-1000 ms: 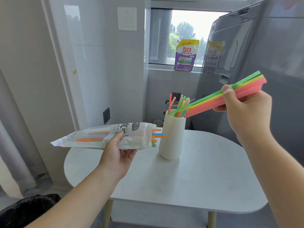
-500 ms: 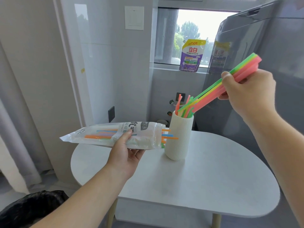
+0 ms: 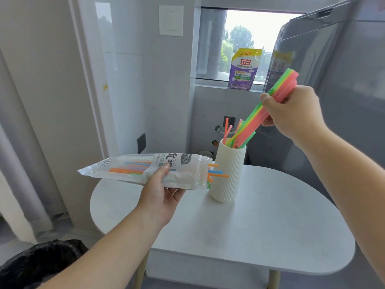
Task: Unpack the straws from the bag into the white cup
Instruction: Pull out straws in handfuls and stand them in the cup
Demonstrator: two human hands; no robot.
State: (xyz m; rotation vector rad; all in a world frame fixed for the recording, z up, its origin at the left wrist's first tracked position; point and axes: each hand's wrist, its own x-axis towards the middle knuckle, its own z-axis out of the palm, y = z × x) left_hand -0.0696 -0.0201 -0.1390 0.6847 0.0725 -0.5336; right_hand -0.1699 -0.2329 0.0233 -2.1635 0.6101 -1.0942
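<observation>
Several straws (image 3: 259,116), pink, yellow and green, are pinched in a flat bunch by my right hand (image 3: 291,115), thumb on top and fingers curled beneath, and their lower ends already dip past the rim of the white cup (image 3: 228,174), which stands on the white table (image 3: 260,236). A few straws stand loose inside it, leaning at odd angles. My left hand (image 3: 161,192) grips the bag (image 3: 145,171) from below, thumb pressed on its front, holding it level in the air just left of the cup; orange, blue and green straw tips poke out of its open right end, close to the cup's wall. I judge I am mid-drop with this bunch: the tilt is steep but not upright, so next I should bring the tops over the cup's mouth and loosen my grasp so they slide down. After that, I reach back to the bag's mouth for another pinch, since plenty remain inside
</observation>
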